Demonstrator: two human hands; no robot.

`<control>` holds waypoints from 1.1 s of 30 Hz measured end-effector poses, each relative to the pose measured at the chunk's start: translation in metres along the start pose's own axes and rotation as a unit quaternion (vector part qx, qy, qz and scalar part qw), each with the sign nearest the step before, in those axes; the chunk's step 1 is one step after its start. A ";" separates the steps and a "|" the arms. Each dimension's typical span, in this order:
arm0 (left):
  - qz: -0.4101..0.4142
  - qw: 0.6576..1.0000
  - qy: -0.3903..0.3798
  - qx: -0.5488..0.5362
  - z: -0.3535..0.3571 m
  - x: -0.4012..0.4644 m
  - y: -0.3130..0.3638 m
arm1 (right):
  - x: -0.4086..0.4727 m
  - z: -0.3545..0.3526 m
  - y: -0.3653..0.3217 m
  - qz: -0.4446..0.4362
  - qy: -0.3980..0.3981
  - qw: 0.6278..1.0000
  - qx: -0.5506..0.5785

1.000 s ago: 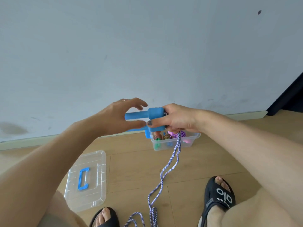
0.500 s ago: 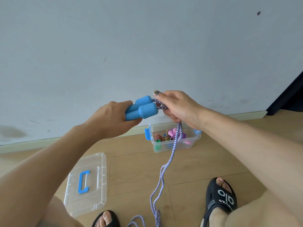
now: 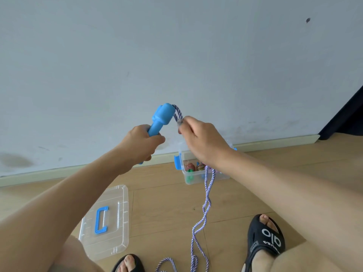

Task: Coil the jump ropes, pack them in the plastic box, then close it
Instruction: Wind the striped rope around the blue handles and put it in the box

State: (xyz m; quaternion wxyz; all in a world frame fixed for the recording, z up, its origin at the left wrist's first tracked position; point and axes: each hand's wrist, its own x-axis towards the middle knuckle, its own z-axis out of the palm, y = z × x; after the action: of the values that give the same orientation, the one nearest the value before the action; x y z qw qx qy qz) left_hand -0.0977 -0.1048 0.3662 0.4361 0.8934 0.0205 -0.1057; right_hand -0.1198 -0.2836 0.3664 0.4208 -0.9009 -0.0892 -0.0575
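My left hand (image 3: 142,143) grips two blue jump-rope handles (image 3: 160,119) held together, their thick ends tilted up and to the right. My right hand (image 3: 198,138) pinches the purple-and-white rope (image 3: 207,195) just where it leaves the handles. From there the doubled rope hangs down past the box to the floor between my feet. The clear plastic box (image 3: 196,176) with blue clasps stands open by the wall and holds several colourful small items. Its clear lid (image 3: 107,222) with a blue handle lies flat on the floor at lower left.
A pale wall with a skirting board (image 3: 78,170) runs behind the box. My feet in black sandals (image 3: 265,240) rest on the wooden floor at the bottom. A dark object (image 3: 345,116) stands at the far right edge.
Both hands have risen. The handles swung from lying level to pointing up and right in my left hand, and my right hand shifted from the handles to the rope beside them.
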 end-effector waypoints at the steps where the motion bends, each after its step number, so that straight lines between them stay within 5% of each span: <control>1: -0.014 1.000 -0.008 -0.007 0.001 -0.001 0.000 | 0.000 0.002 0.001 -0.001 -0.008 1.000 -0.018; 10: -0.010 0.997 -0.021 0.078 -0.008 0.003 -0.004 | 0.003 -0.005 0.016 -0.008 -0.043 0.985 -0.164; 16: -0.004 0.985 0.032 0.172 0.003 0.008 -0.001 | -0.012 0.008 -0.011 -0.075 -0.144 0.903 -0.398; 20: 0.056 0.924 0.033 0.376 0.016 0.000 -0.004 | -0.019 0.011 -0.030 -0.159 -0.204 0.860 -0.441; 26: 0.173 0.845 0.045 0.504 0.021 -0.014 0.003 | -0.014 -0.011 -0.022 -0.066 -0.231 0.926 -0.291; 33: 0.264 0.803 0.066 0.531 0.026 -0.025 0.002 | -0.015 -0.024 -0.036 -0.129 -0.172 0.927 -0.308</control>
State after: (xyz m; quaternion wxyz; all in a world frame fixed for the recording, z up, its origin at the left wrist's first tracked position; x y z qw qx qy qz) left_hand -0.1262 -0.1252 0.3570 -0.0977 0.9611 -0.2463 0.0784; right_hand -0.1421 -0.2809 0.4056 0.0897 -0.9631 -0.2531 0.0199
